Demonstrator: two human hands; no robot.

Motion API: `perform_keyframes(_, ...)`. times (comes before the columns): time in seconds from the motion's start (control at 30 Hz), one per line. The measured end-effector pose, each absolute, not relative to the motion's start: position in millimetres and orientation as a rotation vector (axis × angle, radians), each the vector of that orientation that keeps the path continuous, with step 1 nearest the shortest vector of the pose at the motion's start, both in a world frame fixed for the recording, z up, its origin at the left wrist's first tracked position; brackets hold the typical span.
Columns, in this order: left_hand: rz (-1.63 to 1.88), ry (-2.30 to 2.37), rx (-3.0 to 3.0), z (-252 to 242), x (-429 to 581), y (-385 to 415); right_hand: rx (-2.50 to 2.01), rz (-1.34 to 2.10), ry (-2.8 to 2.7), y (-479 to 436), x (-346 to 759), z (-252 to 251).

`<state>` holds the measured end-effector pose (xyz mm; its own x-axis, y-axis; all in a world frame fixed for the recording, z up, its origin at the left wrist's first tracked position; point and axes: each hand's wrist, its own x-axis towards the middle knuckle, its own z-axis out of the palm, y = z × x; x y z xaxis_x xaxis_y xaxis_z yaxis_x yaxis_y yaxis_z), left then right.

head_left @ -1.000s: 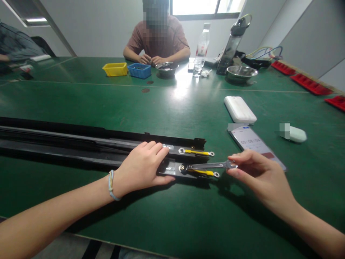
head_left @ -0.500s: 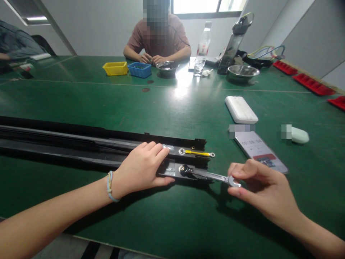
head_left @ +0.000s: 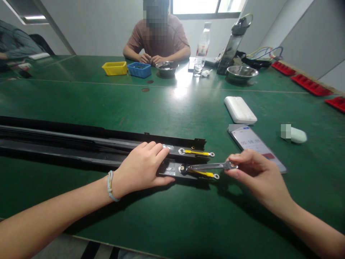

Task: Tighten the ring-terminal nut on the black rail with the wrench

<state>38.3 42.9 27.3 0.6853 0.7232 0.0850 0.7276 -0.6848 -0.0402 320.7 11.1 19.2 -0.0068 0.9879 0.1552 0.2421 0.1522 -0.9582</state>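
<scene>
Two long black metal channels (head_left: 67,155) lie side by side across the table. My left hand (head_left: 141,167) is closed over them near their right ends, thumb along the near edge. In my right hand (head_left: 260,180), the fingers pinch the open end of a combination wrench (head_left: 207,166). Its ring end sits around a fastener at the end of the near channel. A short yellow lead (head_left: 206,174) with a ring terminal runs out partly under the wrench. Another yellow lead (head_left: 198,153) is attached to the far channel.
Behind my right hand lie a phone (head_left: 256,144), a white box-shaped device (head_left: 240,109) and a pale rounded case (head_left: 298,135). Farther back stand yellow (head_left: 115,69) and blue (head_left: 139,70) bins, metal bowls (head_left: 242,73) and bottles (head_left: 201,50). A person (head_left: 159,39) sits opposite.
My right hand has swung the wrench's free end away from me, around the fastener. The near yellow lead now shows beneath it. My left hand stays in place.
</scene>
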Motion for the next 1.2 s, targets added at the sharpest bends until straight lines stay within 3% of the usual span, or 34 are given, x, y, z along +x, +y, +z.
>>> perform_keyframes(0.53, -0.082, -1.22, -2.83, 31, 40, 48, -0.99, 1.04, -1.599, 1, 312, 26)
perform_keyframes(0.77, -0.095, -1.21, -2.83, 29, 37, 42, -1.24, 0.922, -1.513, 10, 319, 23)
perform_keyframes(1.2, -0.099, -1.207, -2.831, 33, 34, 37, -1.375, 1.025, -1.419, 17, 318, 24)
